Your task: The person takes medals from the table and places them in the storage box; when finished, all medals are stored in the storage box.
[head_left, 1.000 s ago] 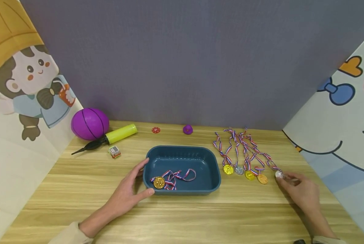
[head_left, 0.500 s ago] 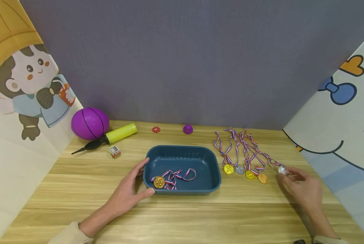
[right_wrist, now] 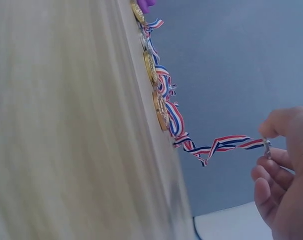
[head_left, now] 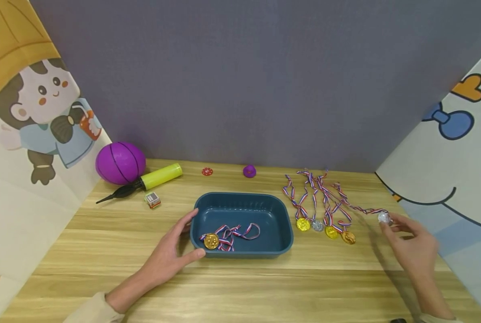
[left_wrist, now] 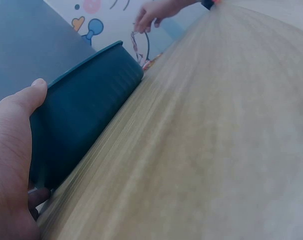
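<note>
To the right of the dark blue, rounded rectangular tub (head_left: 270,237), we hold 1 shiny, round silver medal (head_left: 384,218) up off the wood-grained tabletop (head_left: 240,291). Our right hand (head_left: 413,246) pinches the disc between thumb and fingertips — a narrow grip — while its red, white and blue striped ribbon (head_left: 363,210) trails back toward the tub. Our left hand (head_left: 171,249) spreads wide at the tub's left end, thumb and fingers touching its rim.

We judge the step in hand to be drawing this medal away from its group. The next move seems to call for a patient pull: the ribbon runs in among the others, and we cannot tell whether it is tangled there. A hasty tug could drag its neighbours along.

Just right of the tub lie 4 embossed discs: a bright gold medal (head_left: 303,224), a dull silver disc (head_left: 317,225), a yellow-gold disc (head_left: 331,232) and an orange-bronze disc (head_left: 348,237), their ribbons crumpled and twisted behind them. Inside the tub sits 1 deep-gold medal (head_left: 211,241) on a loosely looped ribbon. The tub walls look like smooth, glossy plastic; the discs gleam like metal, though we cannot tell their material.
</note>
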Demonstrator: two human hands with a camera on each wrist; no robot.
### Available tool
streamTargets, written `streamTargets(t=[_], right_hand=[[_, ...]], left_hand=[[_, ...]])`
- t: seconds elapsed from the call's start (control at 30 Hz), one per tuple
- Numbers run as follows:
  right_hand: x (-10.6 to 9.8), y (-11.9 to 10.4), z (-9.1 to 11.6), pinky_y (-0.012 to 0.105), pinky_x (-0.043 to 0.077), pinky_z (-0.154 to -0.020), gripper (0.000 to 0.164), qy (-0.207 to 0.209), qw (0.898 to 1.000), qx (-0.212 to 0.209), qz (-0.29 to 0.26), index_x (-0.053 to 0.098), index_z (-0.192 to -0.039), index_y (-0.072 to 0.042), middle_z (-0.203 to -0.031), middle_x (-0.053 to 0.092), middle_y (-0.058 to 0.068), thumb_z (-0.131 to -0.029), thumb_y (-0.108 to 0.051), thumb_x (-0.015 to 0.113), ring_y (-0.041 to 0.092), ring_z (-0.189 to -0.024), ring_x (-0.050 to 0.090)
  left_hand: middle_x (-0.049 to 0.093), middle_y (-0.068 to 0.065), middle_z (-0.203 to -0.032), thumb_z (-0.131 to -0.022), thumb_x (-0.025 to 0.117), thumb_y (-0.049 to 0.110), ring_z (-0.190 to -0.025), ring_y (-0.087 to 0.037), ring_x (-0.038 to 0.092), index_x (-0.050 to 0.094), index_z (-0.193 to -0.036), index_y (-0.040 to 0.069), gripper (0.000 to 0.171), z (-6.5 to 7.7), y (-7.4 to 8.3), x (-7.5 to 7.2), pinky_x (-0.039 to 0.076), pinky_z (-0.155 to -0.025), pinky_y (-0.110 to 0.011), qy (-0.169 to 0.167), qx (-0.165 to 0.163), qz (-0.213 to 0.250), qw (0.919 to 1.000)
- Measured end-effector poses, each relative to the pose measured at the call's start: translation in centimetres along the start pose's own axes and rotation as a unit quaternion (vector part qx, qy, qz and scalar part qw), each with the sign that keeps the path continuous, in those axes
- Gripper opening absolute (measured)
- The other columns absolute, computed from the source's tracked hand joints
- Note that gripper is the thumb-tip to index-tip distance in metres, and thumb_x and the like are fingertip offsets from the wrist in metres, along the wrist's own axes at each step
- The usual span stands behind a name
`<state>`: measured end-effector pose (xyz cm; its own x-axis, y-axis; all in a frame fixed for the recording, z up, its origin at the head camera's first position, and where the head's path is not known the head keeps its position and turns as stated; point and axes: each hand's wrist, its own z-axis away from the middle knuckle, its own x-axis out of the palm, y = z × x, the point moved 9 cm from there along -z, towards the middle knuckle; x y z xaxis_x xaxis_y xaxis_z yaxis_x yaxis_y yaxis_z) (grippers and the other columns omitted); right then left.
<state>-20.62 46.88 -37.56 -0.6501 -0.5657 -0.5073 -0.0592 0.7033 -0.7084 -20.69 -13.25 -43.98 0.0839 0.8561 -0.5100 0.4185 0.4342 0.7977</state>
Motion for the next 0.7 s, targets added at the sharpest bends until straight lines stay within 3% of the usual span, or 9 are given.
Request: streamTargets(t=[0.37, 0.57, 0.7], right_hand=[[-1.6, -2.1, -0.4, 0.001, 0.048, -0.065, 0.033, 0.043, 0.998, -0.003, -0.051, 0.083, -0.121, 0.002, -0.088, 0.069, -0.036, -0.088, -0.001, 0.086, -0.014, -0.074, 0.062], [-2.3, -2.6, -0.7, 0.001, 0.049, -0.064, 0.029, 0.055, 0.996, 0.012, -0.070, 0.085, -0.117, -0.004, -0.082, 0.070, -0.033, -0.088, 0.000, 0.086, -0.012, -0.071, 0.063], [-2.7, -3.7, -0.9, 0.001, 0.048, -0.064, 0.029, 0.065, 0.996, -0.005, -0.067, 0.085, -0.117, -0.002, -0.080, 0.069, -0.034, -0.089, -0.001, 0.086, -0.012, -0.070, 0.062]], left_hand=[[0.058, -0.015, -0.160, -0.094, 0.090, 0.031, -0.141, -0.039, 0.062, 0.032, -0.175, 0.028, 0.100, 0.0, 0.1, -0.1, 0.041, -0.120, -0.073, 0.002, 0.001, -0.002, 1.0000], [0.058, -0.015, -0.161, -0.094, 0.090, 0.031, -0.141, -0.037, 0.062, 0.031, -0.176, 0.027, 0.100, 0.0, 0.1, -0.1, 0.042, -0.121, -0.072, 0.002, 0.004, -0.005, 1.0000], [0.058, -0.015, -0.161, -0.094, 0.090, 0.030, -0.142, -0.036, 0.062, 0.031, -0.176, 0.027, 0.101, 0.0, 0.1, 0.0, 0.041, -0.121, -0.070, 0.001, 0.005, -0.004, 1.0000]])
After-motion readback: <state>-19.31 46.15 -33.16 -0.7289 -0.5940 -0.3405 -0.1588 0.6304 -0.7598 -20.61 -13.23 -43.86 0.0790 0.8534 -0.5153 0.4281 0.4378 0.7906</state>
